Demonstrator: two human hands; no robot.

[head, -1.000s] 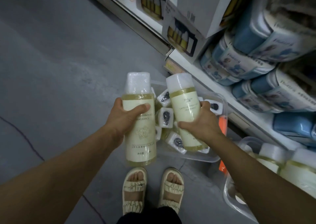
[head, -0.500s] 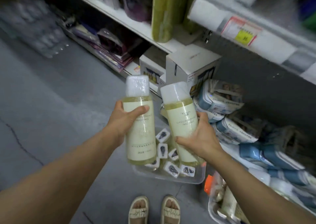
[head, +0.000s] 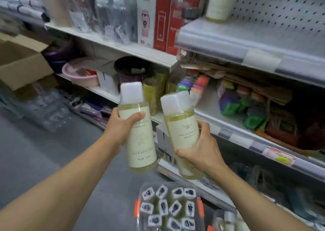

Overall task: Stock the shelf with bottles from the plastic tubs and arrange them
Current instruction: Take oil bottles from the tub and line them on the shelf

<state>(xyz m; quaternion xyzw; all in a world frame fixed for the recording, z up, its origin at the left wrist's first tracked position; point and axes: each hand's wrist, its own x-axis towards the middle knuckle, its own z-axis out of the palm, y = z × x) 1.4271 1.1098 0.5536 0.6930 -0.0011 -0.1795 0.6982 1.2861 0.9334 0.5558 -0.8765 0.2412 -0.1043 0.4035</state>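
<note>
Bottles: two in hand, both held up in front of the shelving, caps up, well above the tub.

L hand wraps the left bottle at its upper half, thumb across the label front. That bottle is close to upright, long axis near vertical, white cap topmost.

R hand grips the right bottle lower down, fingers round the far side, thumb near the base. This one leans, cap tipped toward the left bottle; the two look close at cap level but I can't tell if they touch.

Key relation: the top shelf sits up and to the right of both hands, front edge angled across the frame. One matching bottle already stands near its left end against the pegboard; the rest of that shelf looks bare. R hand is nearer that edge, so its bottle probably goes first. It'd need straightening to vertical before setting down, base first, beside the one there. L bottle then follows across, already about upright.

Tub on the floor below, between the forearms, w/ more capped bottles standing inside. Second tub partly seen at its right.

Middle shelf behind the hands is packed w/ other goods.
</note>
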